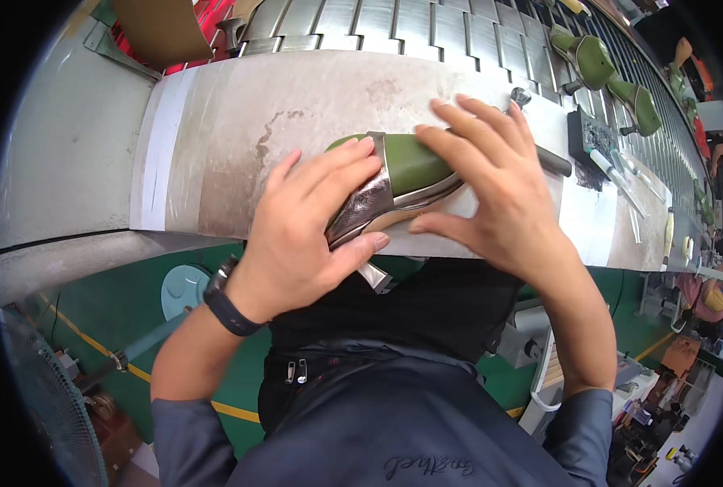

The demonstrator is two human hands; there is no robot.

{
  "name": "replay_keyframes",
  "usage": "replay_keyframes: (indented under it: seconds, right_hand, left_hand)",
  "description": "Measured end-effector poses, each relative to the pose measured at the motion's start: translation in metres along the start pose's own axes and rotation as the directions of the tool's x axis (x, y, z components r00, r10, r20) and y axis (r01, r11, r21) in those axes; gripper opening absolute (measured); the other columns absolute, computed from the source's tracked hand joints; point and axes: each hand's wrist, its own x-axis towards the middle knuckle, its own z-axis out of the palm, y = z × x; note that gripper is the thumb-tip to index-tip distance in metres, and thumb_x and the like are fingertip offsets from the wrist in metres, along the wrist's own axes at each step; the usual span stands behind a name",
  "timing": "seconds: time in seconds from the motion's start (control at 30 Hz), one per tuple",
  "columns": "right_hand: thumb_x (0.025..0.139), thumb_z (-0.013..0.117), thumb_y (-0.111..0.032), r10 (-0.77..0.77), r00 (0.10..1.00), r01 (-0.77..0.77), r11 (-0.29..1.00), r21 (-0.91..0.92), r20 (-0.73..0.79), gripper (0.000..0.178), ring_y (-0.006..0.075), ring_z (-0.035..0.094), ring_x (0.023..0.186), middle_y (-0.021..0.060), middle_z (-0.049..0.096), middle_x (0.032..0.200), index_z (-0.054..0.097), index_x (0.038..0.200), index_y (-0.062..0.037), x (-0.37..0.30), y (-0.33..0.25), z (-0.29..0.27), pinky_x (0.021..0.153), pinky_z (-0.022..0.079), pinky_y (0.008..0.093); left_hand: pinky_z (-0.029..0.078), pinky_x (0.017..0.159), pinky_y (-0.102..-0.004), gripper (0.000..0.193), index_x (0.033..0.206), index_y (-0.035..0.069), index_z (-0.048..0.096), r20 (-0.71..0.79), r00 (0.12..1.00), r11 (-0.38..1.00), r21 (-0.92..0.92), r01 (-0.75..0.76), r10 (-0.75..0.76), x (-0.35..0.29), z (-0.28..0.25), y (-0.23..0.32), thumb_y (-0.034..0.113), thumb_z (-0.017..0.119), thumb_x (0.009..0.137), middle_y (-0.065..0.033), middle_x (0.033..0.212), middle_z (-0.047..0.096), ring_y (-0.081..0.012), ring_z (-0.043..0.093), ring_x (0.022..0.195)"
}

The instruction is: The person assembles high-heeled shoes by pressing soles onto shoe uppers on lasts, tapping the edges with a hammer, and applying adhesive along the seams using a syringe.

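Note:
A green shoe (414, 162) with a dark metallic strap (364, 201) lies on its side at the front edge of the worktable. My left hand (296, 219) is closed round its strapped end, fingers over the strap and thumb below. A shiny strap end (373, 277) hangs under that thumb. Over the shoe's other end is my right hand (503, 187), its fingers spread and thumb apart. Its index fingertip is close to the green surface; whether it touches, I cannot tell. Beyond the right hand, a round metal head (520, 97) and a dark handle (554, 161) show partly.
The pale, stained worktable (223, 146) borders a slatted metal conveyor (361, 28). More green heeled shoes (593, 63) stand on the conveyor at right. A black tray (586, 134) of small dark bits and pens (613, 170) lie right. A fan (49, 398) stands lower left.

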Motion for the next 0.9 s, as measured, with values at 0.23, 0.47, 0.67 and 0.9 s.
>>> replay_keyframes:
  seconds: [0.23, 0.47, 0.67, 0.9]
  right_hand:
    - [0.07, 0.091, -0.037, -0.024, 0.999, 0.026, 0.997, 0.076, -0.024, 0.077, 0.039, 0.055, 0.139, 0.0126, 0.064, 0.145, 0.069, 0.138, -0.0084, -0.004, 0.017, -0.003, 0.117, 0.041, 0.0554]
    - [0.072, 0.09, -0.017, 0.187, 0.977, -0.201, 0.968, 0.151, 0.099, 0.059, 0.0385, 0.057, 0.131, 0.0145, 0.066, 0.125, 0.067, 0.125, -0.006, 0.014, -0.006, -0.018, 0.12, 0.036, 0.0597]
    - [0.074, 0.088, -0.016, 0.158, 0.987, -0.16, 0.973, 0.167, 0.027, 0.065, 0.0416, 0.054, 0.135, 0.0196, 0.062, 0.136, 0.063, 0.133, -0.0049, 0.014, 0.008, -0.009, 0.12, 0.038, 0.0571]
    - [0.093, 0.077, -0.014, 0.386, 0.86, -0.317, 0.916, 0.244, -0.333, 0.04, 0.0388, 0.068, 0.122, 0.023, 0.068, 0.137, 0.069, 0.128, 0.0013, -0.051, 0.079, 0.033, 0.104, 0.053, 0.0429]
  left_hand:
    - [0.044, 0.116, -0.046, 0.094, 0.152, -0.005, 0.047, 0.167, 0.981, 0.988, -0.138, -0.075, 0.098, 0.049, 0.01, -0.022, 0.024, 0.092, 0.074, -0.0248, 0.149, 0.055, -0.0433, 0.054, 0.137]
    - [0.054, 0.092, -0.0385, 0.074, 0.144, 0.0, 0.056, 0.194, 0.981, 0.959, -0.274, 0.075, -0.021, 0.058, 0.014, -0.007, 0.011, 0.087, 0.077, -0.0167, 0.127, 0.063, -0.0331, 0.062, 0.113]
    - [0.052, 0.097, -0.0397, 0.075, 0.144, -0.003, 0.055, 0.191, 0.975, 0.969, -0.196, 0.148, -0.11, 0.051, 0.011, -0.003, 0.015, 0.088, 0.079, -0.017, 0.13, 0.062, -0.0336, 0.061, 0.117]
    - [0.04, 0.118, -0.0433, 0.089, 0.153, -0.005, 0.047, 0.114, 0.982, 0.961, -0.216, 0.172, -0.15, 0.029, 0.004, -0.009, 0.023, 0.089, 0.08, -0.0229, 0.146, 0.057, -0.039, 0.053, 0.138]
